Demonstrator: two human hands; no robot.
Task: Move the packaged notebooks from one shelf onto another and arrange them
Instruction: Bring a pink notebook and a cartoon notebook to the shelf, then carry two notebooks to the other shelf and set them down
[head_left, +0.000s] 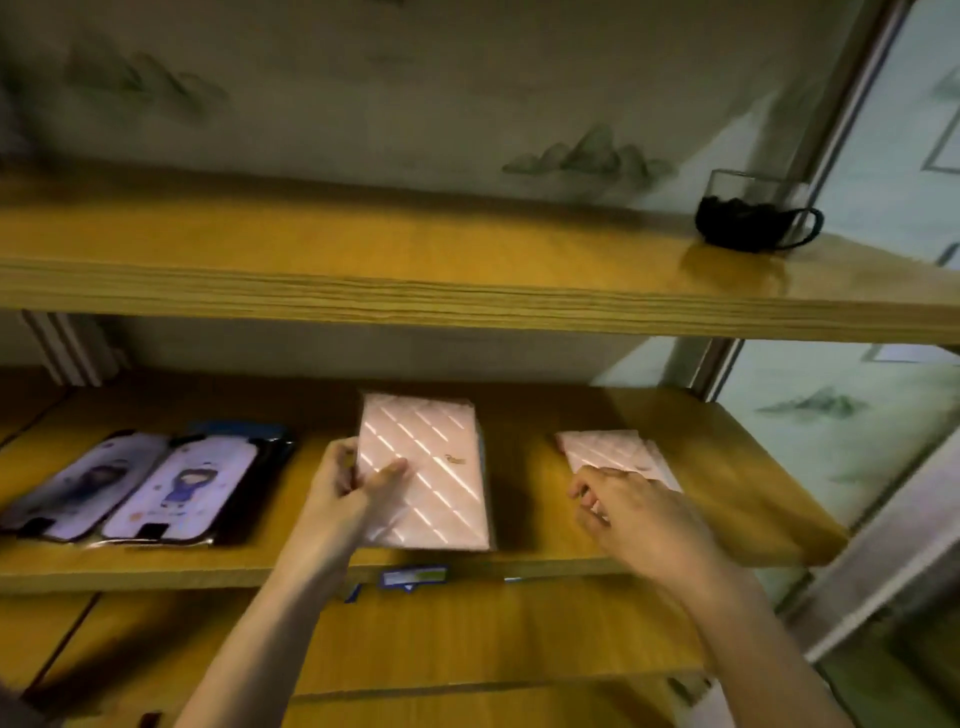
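Observation:
A stack of pink packaged notebooks with diagonal shiny stripes (436, 467) lies on the middle wooden shelf (727, 499). My left hand (358, 488) grips the stack's left edge, thumb on top. Further right on the same shelf lies another pink packaged notebook (608, 449). My right hand (634, 514) rests on its near corner with fingers curled; whether it grips the notebook is unclear. The near part of that notebook is hidden under the hand.
Two packaged notebooks with cartoon figures (150, 483) lie at the left of the middle shelf. A glass cup with dark hair ties (753, 218) stands on the upper shelf (415, 296) at right. A lower shelf (467, 634) sits below. A metal frame post (852, 130) rises at right.

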